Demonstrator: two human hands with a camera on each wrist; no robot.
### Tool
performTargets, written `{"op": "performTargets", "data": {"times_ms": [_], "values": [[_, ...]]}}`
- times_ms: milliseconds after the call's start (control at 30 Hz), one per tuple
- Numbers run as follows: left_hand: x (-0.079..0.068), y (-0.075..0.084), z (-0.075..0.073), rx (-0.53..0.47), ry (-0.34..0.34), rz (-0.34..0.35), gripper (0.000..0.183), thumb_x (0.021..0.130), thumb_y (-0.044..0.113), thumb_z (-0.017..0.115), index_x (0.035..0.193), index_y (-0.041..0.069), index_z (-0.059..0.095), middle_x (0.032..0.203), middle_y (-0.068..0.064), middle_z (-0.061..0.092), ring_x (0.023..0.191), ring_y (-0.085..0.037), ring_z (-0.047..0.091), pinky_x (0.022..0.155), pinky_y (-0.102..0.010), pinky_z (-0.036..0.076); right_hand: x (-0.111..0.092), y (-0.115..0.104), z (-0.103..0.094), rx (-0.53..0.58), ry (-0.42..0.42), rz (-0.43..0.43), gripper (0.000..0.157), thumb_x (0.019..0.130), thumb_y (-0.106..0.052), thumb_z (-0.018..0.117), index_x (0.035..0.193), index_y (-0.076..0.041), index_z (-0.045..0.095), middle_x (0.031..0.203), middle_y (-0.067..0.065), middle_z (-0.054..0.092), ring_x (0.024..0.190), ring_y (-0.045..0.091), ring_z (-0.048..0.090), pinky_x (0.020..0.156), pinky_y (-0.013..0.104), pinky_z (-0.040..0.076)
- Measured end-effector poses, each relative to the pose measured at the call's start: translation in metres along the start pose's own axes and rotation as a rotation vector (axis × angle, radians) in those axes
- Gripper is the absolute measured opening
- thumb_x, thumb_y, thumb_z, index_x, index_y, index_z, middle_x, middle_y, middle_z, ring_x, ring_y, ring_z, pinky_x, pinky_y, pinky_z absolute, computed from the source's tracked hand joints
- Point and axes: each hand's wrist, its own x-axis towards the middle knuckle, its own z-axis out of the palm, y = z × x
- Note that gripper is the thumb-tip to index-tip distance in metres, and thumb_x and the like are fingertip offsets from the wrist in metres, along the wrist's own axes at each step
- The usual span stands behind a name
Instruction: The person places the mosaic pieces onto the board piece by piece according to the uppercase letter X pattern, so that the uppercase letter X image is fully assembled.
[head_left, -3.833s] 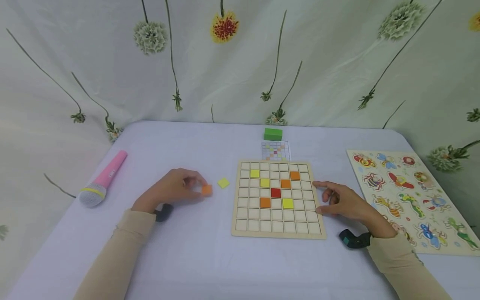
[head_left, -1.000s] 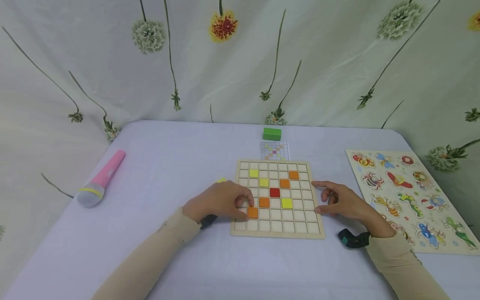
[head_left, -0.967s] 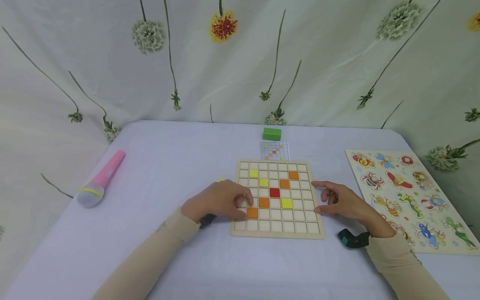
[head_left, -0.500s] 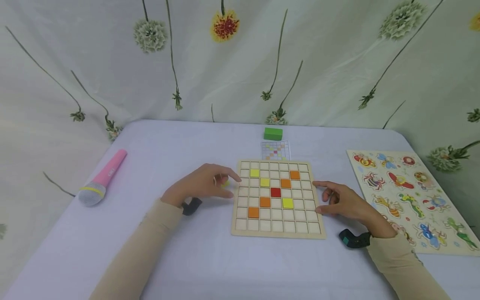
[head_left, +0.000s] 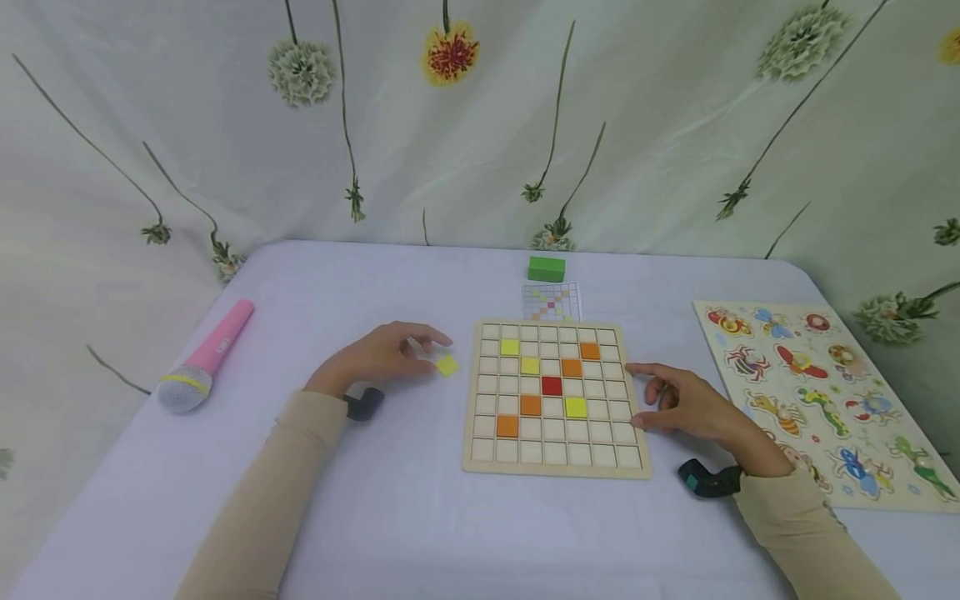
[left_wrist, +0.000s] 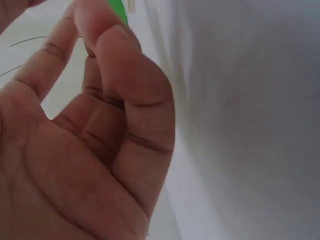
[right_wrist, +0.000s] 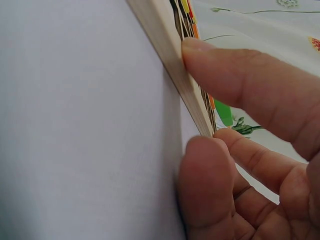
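Note:
A wooden grid board (head_left: 558,469) lies on the table with several yellow and orange square tiles and one red tile (head_left: 551,386) in its cells. My left hand (head_left: 382,354) hovers left of the board, thumb and index finger apart and nothing between them. Right beside its thumb is a loose yellow tile (head_left: 447,365); whether they touch I cannot tell. My right hand (head_left: 686,402) rests its thumb and index fingertip against the board's right side. The right wrist view shows these fingers (right_wrist: 250,75) at the board's edge (right_wrist: 172,55).
Behind the board lie a printed pattern card (head_left: 551,302) and a green block (head_left: 547,269). A pink toy microphone (head_left: 210,354) is at the far left. An insect puzzle board (head_left: 825,400) lies on the right, close to my right forearm.
My left hand carried an orange tile onto the board, let it go in a lower-left cell, then moved back left to the loose yellow tile. My right hand stayed put.

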Motion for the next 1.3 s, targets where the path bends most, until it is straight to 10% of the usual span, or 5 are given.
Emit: {"op": "performTargets", "data": {"times_ms": [1300], "values": [[0.003, -0.003, 0.011, 0.024, 0.016, -0.064, 0.027, 0.095, 0.014, 0.081, 0.121, 0.015, 0.077, 0.098, -0.004, 0.063, 0.086, -0.021, 0.055, 0.077, -0.036, 0.047, 0.000, 0.001, 0.001, -0.029, 0.010, 0.014, 0.077, 0.087, -0.008, 0.089, 0.151, 0.011, 0.051, 0.098, 0.007, 0.055, 0.079, 0.019, 0.048, 0.066, 0.027, 0.041]]}}
